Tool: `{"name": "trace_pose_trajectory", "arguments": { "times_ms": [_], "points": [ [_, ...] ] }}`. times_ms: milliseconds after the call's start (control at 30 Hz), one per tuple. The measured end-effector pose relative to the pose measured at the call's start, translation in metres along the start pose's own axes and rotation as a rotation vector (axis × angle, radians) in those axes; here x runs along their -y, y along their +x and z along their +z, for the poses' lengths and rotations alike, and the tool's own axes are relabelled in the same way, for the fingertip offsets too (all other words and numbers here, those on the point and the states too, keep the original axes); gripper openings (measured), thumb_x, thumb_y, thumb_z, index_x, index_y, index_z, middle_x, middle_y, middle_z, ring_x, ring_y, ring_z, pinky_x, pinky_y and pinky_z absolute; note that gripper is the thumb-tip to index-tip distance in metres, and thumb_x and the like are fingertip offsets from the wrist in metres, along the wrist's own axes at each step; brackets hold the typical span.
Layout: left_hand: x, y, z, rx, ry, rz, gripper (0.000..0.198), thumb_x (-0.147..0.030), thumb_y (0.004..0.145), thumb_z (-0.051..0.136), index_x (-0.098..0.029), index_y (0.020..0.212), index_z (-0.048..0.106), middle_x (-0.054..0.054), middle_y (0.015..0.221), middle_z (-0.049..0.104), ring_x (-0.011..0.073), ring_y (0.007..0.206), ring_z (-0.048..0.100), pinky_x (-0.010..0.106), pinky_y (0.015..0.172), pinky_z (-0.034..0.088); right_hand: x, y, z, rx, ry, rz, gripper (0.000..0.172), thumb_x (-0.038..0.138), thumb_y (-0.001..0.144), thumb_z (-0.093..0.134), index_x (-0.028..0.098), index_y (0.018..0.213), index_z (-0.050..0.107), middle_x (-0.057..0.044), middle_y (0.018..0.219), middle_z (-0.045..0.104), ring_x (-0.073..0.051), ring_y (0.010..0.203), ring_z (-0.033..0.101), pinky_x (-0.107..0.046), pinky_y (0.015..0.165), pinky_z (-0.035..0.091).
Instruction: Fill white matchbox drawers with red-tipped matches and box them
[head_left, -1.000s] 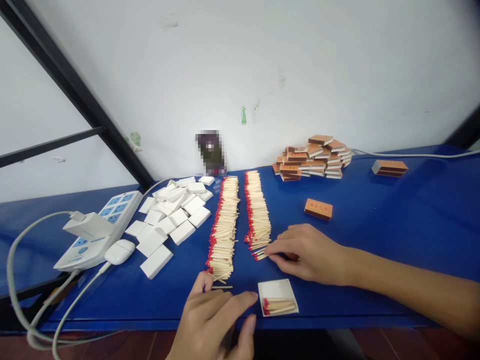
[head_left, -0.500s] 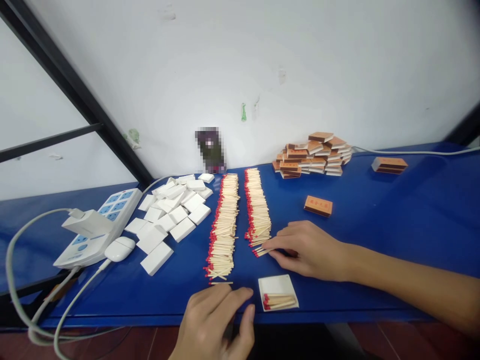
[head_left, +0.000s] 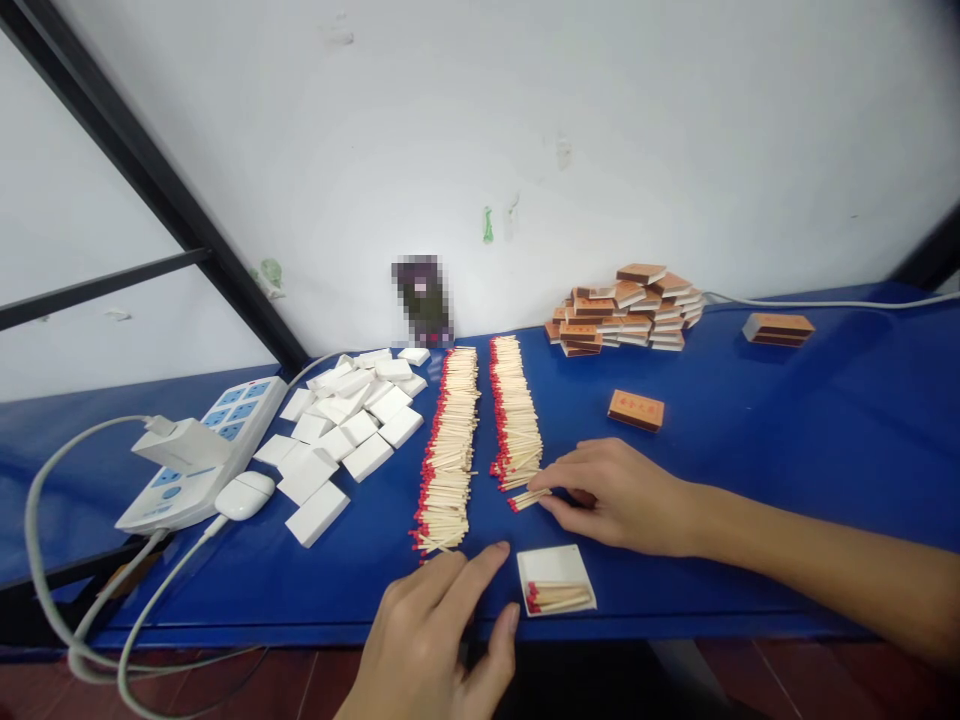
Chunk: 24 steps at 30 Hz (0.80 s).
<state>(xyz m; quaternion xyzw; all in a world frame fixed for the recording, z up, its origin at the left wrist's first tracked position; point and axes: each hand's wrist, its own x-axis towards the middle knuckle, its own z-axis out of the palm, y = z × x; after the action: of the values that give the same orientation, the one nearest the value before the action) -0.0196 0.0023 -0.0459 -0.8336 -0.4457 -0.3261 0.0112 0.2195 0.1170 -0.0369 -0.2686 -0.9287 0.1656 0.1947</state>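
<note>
Between the thumb and fingertips of my right hand [head_left: 611, 495] is a small bunch of red-tipped matches [head_left: 529, 500], just below the near end of the right row of matches [head_left: 517, 410]. My left hand [head_left: 442, 630] holds nothing; its thumb and index finger are spread apart near the table's front edge. It lies close to the near end of the left row of matches [head_left: 448, 450]. Between the hands sits a white matchbox tray [head_left: 553, 565], with several matches lying along its near side.
Loose white matchbox trays [head_left: 315, 512] are heaped at the left. Orange matchboxes [head_left: 630, 310] are piled against the wall, with a single matchbox [head_left: 636, 410] nearer and another matchbox [head_left: 778, 328] far right. A power strip [head_left: 202, 455] with cables [head_left: 45, 560] stands at left.
My left hand has moved slightly up and right, its index finger stretching further from the thumb. My right hand has gathered the matches closer together and shifted them a little right.
</note>
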Motion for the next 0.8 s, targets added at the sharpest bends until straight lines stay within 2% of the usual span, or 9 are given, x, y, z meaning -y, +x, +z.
{"name": "trace_pose_trajectory", "arguments": {
  "times_ms": [133, 300, 467, 633, 800],
  "points": [
    [0.0005, -0.0016, 0.0, 0.051, 0.015, -0.006, 0.03, -0.024, 0.1, 0.053, -0.017, 0.127, 0.063, 0.007, 0.086, 0.072, 0.0213, 0.077, 0.074, 0.031, 0.066, 0.063, 0.0005, 0.0008, -0.0005, 0.008, -0.005, 0.008, 0.022, 0.021, 0.097, 0.053, 0.02, 0.085, 0.071, 0.001, 0.066, 0.064, -0.012, 0.059, 0.055, -0.027, 0.064, 0.037],
    [0.0015, -0.0038, 0.0, 0.045, 0.05, 0.0, 0.031, -0.027, 0.101, 0.053, -0.017, 0.128, 0.063, 0.009, 0.091, 0.073, 0.0241, 0.083, 0.075, 0.035, 0.068, 0.064, 0.0005, 0.001, -0.0016, -0.001, 0.017, -0.015, 0.02, 0.02, 0.095, 0.054, 0.02, 0.09, 0.074, 0.002, 0.064, 0.065, -0.012, 0.058, 0.055, -0.027, 0.065, 0.036],
    [0.0049, -0.0081, 0.0018, 0.093, 0.041, -0.016, 0.035, -0.026, 0.099, 0.058, -0.018, 0.133, 0.06, 0.009, 0.095, 0.072, 0.0246, 0.088, 0.074, 0.036, 0.073, 0.064, 0.0013, -0.0002, -0.003, 0.007, 0.004, -0.001, 0.022, 0.024, 0.098, 0.054, 0.02, 0.1, 0.075, -0.001, 0.071, 0.069, -0.014, 0.065, 0.061, -0.026, 0.066, 0.038],
    [0.0047, -0.008, 0.0022, 0.093, 0.022, -0.028, 0.035, -0.026, 0.098, 0.058, -0.019, 0.132, 0.06, 0.007, 0.092, 0.071, 0.0231, 0.084, 0.073, 0.035, 0.072, 0.063, 0.0034, -0.0005, -0.0057, 0.061, -0.011, -0.03, 0.025, 0.024, 0.1, 0.051, 0.021, 0.102, 0.075, -0.001, 0.068, 0.068, -0.015, 0.065, 0.061, -0.027, 0.067, 0.04],
    [0.0045, -0.0075, 0.0037, 0.073, 0.036, -0.026, 0.034, -0.026, 0.098, 0.059, -0.019, 0.13, 0.062, 0.008, 0.091, 0.071, 0.0226, 0.082, 0.073, 0.033, 0.071, 0.063, 0.0037, -0.0002, -0.0056, 0.041, -0.005, 0.003, 0.028, 0.028, 0.101, 0.051, 0.022, 0.114, 0.074, -0.004, 0.08, 0.075, -0.016, 0.07, 0.066, -0.027, 0.07, 0.043]
  ]
}}
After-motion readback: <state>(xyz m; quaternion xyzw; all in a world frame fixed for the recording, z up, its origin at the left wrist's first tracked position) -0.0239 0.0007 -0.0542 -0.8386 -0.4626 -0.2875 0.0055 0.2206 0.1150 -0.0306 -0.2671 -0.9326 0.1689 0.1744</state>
